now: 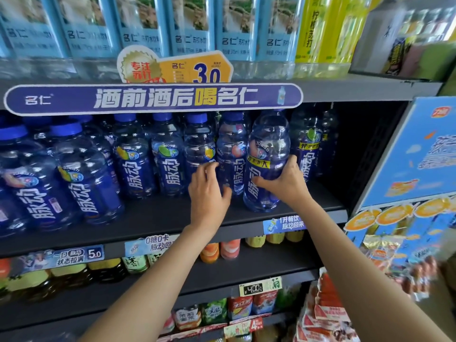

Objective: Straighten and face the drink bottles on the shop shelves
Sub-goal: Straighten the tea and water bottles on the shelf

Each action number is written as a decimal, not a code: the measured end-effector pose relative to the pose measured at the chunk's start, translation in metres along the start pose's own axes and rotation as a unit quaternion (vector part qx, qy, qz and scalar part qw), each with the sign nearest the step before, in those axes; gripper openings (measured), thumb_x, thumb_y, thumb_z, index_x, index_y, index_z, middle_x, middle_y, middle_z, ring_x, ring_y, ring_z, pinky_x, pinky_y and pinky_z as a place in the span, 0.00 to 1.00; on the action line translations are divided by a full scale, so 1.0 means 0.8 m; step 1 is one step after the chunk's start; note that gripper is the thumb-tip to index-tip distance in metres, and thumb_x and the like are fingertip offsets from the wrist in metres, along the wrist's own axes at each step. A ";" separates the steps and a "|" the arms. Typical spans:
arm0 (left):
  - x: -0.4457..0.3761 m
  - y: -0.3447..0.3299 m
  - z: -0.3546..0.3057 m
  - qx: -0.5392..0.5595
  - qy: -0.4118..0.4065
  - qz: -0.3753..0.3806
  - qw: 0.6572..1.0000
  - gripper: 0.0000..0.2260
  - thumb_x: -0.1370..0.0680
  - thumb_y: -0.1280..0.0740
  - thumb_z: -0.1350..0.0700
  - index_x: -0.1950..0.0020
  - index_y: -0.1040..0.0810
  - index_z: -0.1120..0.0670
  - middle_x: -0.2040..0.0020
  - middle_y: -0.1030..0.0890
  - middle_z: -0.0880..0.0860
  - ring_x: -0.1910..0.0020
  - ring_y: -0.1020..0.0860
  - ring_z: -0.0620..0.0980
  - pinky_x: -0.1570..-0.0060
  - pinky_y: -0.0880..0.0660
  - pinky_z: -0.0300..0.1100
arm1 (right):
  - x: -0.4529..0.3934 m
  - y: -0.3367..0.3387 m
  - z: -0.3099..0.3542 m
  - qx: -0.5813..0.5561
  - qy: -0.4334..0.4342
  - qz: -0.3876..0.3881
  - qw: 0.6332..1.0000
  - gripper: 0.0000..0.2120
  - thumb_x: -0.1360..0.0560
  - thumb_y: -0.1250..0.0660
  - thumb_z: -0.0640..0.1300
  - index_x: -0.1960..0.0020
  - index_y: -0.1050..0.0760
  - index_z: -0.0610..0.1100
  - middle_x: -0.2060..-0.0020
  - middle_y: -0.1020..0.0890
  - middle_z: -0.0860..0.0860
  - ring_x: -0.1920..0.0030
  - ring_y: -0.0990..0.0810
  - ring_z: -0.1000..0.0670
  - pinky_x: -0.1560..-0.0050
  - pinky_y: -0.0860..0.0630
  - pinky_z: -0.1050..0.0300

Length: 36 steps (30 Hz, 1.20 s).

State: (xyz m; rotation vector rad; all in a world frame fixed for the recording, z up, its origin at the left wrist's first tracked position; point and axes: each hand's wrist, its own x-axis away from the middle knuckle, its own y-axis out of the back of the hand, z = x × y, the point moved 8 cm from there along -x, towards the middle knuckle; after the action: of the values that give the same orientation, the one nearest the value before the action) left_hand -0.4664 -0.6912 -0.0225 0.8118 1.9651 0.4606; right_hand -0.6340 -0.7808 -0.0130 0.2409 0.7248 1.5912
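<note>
A row of blue drink bottles with blue caps stands on the dark middle shelf (153,218). My right hand (286,181) grips a large blue bottle (267,154) at the shelf front, thumb on its label and fingers round its right side. My left hand (208,191) wraps its fingers round a smaller blue bottle (199,144) just to the left, hiding its lower label. Between the two stands another blue bottle (232,151) with a peach mark. A further bottle (307,146) is behind my right hand.
Pale blue and yellow bottles (323,30) fill the upper shelf (357,90) above a blue banner (153,98). Tea and juice bottles sit on the lower shelves. A blue cardboard display (419,149) with snack packets stands close on the right.
</note>
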 end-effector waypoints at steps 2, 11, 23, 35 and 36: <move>-0.002 0.013 0.008 0.003 0.023 -0.027 0.999 0.23 0.28 0.31 0.62 0.34 0.32 0.61 0.38 0.31 0.61 0.39 0.33 0.60 0.42 0.33 0.51 | -0.001 0.000 0.000 0.007 -0.010 0.000 1.000 0.35 0.35 0.22 0.49 0.40 0.38 0.37 0.40 0.29 0.42 0.43 0.28 0.46 0.49 0.32 0.58; -0.014 0.015 0.079 0.149 0.223 -0.008 0.963 0.22 0.23 0.33 0.57 0.32 0.34 0.62 0.35 0.29 0.58 0.36 0.29 0.55 0.41 0.32 0.42 | 0.000 0.008 0.004 0.091 -0.059 -0.131 0.985 0.28 0.27 0.30 0.48 0.36 0.37 0.34 0.37 0.35 0.38 0.39 0.31 0.38 0.46 0.30 0.49; -0.039 0.040 0.133 0.125 0.302 -0.063 0.943 0.31 0.27 0.29 0.55 0.30 0.38 0.64 0.32 0.32 0.61 0.33 0.32 0.59 0.36 0.33 0.51 | 0.012 -0.126 0.141 0.164 0.213 0.008 0.963 0.41 0.24 0.35 0.51 0.24 0.56 0.40 0.25 0.45 0.46 0.42 0.23 0.44 0.64 0.29 0.54; -0.018 0.075 0.137 0.065 0.305 -0.076 0.947 0.32 0.32 0.24 0.50 0.36 0.32 0.63 0.38 0.30 0.61 0.38 0.30 0.60 0.42 0.32 0.50 | -0.008 -0.129 0.147 0.154 0.157 0.014 0.975 0.45 0.28 0.30 0.54 0.25 0.53 0.37 0.29 0.40 0.44 0.39 0.26 0.40 0.53 0.27 0.48; -0.011 0.080 0.139 0.066 0.305 -0.068 0.948 0.32 0.33 0.24 0.49 0.36 0.32 0.62 0.38 0.30 0.61 0.38 0.31 0.60 0.42 0.32 0.50 | -0.008 -0.128 0.148 0.148 0.151 0.014 0.977 0.44 0.28 0.30 0.54 0.25 0.52 0.37 0.29 0.40 0.44 0.39 0.26 0.40 0.52 0.27 0.49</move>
State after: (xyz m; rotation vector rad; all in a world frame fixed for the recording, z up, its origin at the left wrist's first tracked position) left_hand -0.3444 -0.6522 -0.0337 0.6546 2.6298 0.5468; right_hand -0.4843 -0.7511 0.0218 0.2278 1.2013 1.5597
